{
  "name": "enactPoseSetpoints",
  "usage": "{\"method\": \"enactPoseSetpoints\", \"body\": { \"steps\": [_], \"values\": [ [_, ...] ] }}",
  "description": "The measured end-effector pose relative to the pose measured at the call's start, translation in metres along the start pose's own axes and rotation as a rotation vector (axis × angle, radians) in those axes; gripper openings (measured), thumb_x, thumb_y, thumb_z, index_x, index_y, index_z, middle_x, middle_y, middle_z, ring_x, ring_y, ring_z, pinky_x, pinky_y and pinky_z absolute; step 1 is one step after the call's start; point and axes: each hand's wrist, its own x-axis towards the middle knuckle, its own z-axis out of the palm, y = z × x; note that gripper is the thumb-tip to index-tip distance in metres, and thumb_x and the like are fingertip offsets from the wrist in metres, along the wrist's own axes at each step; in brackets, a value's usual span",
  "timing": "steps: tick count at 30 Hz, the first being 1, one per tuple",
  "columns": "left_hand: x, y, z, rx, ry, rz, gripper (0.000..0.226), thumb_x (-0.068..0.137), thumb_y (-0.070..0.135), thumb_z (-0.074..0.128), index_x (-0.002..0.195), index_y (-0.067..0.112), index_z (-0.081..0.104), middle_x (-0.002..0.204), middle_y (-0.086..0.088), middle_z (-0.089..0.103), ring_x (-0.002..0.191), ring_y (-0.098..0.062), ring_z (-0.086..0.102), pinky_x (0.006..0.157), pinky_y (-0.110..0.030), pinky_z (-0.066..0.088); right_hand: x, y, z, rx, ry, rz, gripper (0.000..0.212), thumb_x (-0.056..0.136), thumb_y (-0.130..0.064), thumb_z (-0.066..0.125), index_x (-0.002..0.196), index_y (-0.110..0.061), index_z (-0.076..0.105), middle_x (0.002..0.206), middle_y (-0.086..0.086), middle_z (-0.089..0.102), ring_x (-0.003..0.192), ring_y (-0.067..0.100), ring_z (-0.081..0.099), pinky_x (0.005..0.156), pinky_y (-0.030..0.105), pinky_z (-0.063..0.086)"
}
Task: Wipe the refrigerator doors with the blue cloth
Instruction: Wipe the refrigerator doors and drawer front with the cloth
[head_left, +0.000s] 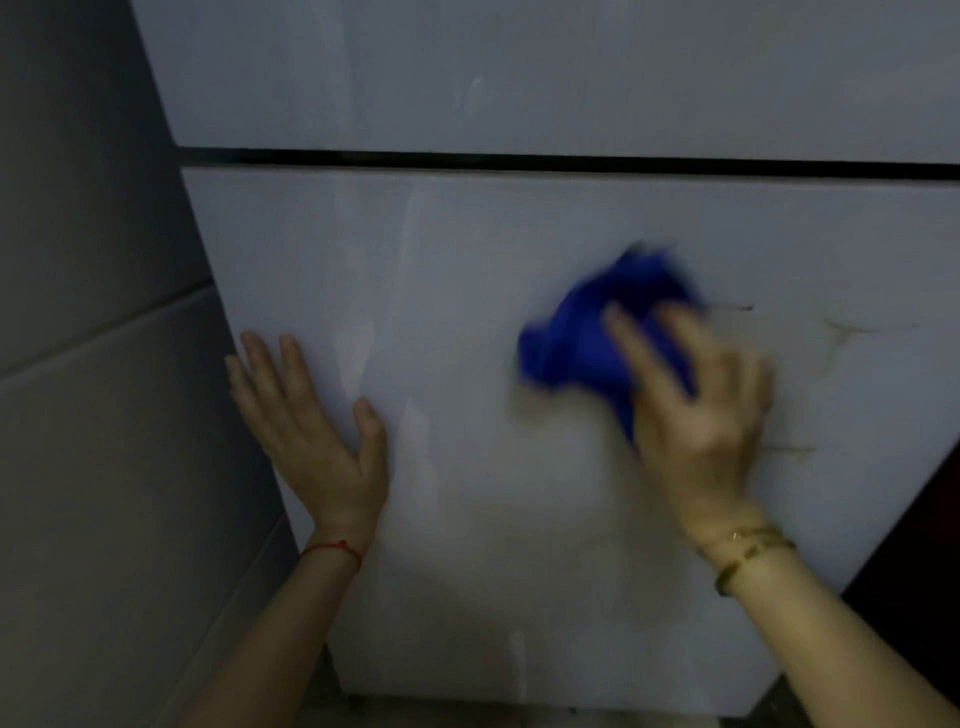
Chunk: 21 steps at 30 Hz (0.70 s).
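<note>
The lower refrigerator door (467, 270) is a pale, glossy panel filling the middle of the view, with the upper door (519, 67) above a dark horizontal gap. My right hand (696, 415) presses a crumpled blue cloth (576, 338) flat against the lower door, right of centre; both are blurred by motion. My left hand (311, 426) rests flat on the door's left edge, fingers spread, holding nothing. Faint brownish marks (841, 332) show on the door to the right of the cloth.
A grey tiled wall (93, 364) stands close along the left side of the refrigerator. A dark surface (924, 545) borders the door at the lower right. A strip of floor (467, 719) shows beneath the door.
</note>
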Motion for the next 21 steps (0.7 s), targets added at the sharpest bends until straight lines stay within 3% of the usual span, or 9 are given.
{"method": "enactPoseSetpoints", "body": {
  "steps": [2, 3, 6, 8, 11, 14, 18, 21],
  "values": [
    [-0.001, 0.001, 0.001, 0.0, 0.002, 0.002, 0.069, 0.095, 0.034, 0.041, 0.151, -0.002, 0.027, 0.16, -0.026, 0.021, 0.151, -0.041, 0.011, 0.126, -0.049, 0.011, 0.044, -0.003, 0.011, 0.05, 0.071, 0.294, 0.042, 0.097, -0.013, 0.058, 0.137, -0.026, 0.053, 0.13, 0.013, 0.056, 0.094, 0.04, 0.061, 0.096, 0.03, 0.034],
    [-0.001, 0.001, 0.001, -0.001, 0.001, 0.001, 0.069, 0.095, 0.034, 0.041, 0.151, -0.002, 0.027, 0.16, -0.026, 0.02, 0.151, -0.04, 0.011, 0.126, -0.048, 0.011, 0.054, -0.013, 0.015, 0.05, 0.083, 0.33, 0.041, 0.097, -0.016, 0.059, 0.137, -0.026, 0.053, 0.131, 0.012, 0.056, 0.094, 0.039, 0.061, 0.095, 0.031, 0.034],
    [-0.001, 0.0, 0.0, -0.002, -0.006, -0.013, 0.07, 0.094, 0.034, 0.041, 0.152, -0.002, 0.025, 0.161, -0.025, 0.019, 0.152, -0.035, 0.008, 0.126, -0.049, 0.01, 0.017, -0.063, 0.019, 0.013, -0.029, 0.051, 0.048, 0.096, -0.011, 0.057, 0.139, -0.03, 0.047, 0.134, 0.003, 0.048, 0.086, 0.03, 0.054, 0.077, 0.04, 0.041],
    [-0.002, 0.001, -0.001, -0.011, -0.013, -0.009, 0.07, 0.094, 0.033, 0.041, 0.152, -0.002, 0.024, 0.161, -0.025, 0.018, 0.152, -0.034, 0.006, 0.126, -0.048, 0.009, -0.044, -0.085, 0.014, 0.077, -0.16, -0.136, 0.04, 0.101, -0.009, 0.042, 0.134, -0.029, 0.05, 0.133, 0.0, 0.047, 0.085, 0.027, 0.047, 0.074, 0.04, 0.04],
    [-0.001, 0.0, 0.0, -0.02, -0.009, 0.002, 0.069, 0.095, 0.032, 0.04, 0.153, 0.0, 0.022, 0.162, -0.022, 0.016, 0.152, -0.035, 0.007, 0.126, -0.05, 0.009, -0.084, -0.074, 0.001, 0.121, -0.265, -0.23, 0.037, 0.101, -0.006, 0.036, 0.129, -0.026, 0.053, 0.132, -0.001, 0.047, 0.086, 0.027, 0.046, 0.072, 0.038, 0.038],
    [0.0, 0.0, 0.002, -0.019, -0.002, -0.001, 0.069, 0.095, 0.033, 0.04, 0.154, 0.004, 0.02, 0.162, -0.021, 0.016, 0.152, -0.036, 0.007, 0.124, -0.054, 0.012, -0.032, -0.041, -0.003, 0.07, -0.161, -0.188, 0.047, 0.097, -0.001, 0.045, 0.137, -0.026, 0.047, 0.134, 0.003, 0.046, 0.085, 0.03, 0.046, 0.074, 0.041, 0.037],
    [0.0, 0.0, 0.001, -0.028, -0.003, -0.002, 0.07, 0.095, 0.032, 0.041, 0.155, 0.003, 0.018, 0.162, -0.023, 0.015, 0.153, -0.033, 0.005, 0.124, -0.055, 0.011, 0.078, -0.018, 0.02, 0.044, 0.103, 0.118, 0.045, 0.093, -0.008, 0.064, 0.133, -0.026, 0.057, 0.124, 0.009, 0.059, 0.082, 0.03, 0.053, 0.073, 0.038, 0.044],
    [-0.001, 0.0, -0.001, -0.044, -0.027, -0.01, 0.071, 0.095, 0.033, 0.042, 0.155, 0.003, 0.018, 0.162, -0.022, 0.014, 0.153, -0.034, 0.004, 0.126, -0.051, 0.008, 0.052, -0.038, 0.022, 0.003, 0.05, 0.023, 0.051, 0.093, -0.005, 0.06, 0.136, -0.031, 0.052, 0.128, 0.004, 0.05, 0.084, 0.028, 0.048, 0.073, 0.04, 0.042]
  ]
}}
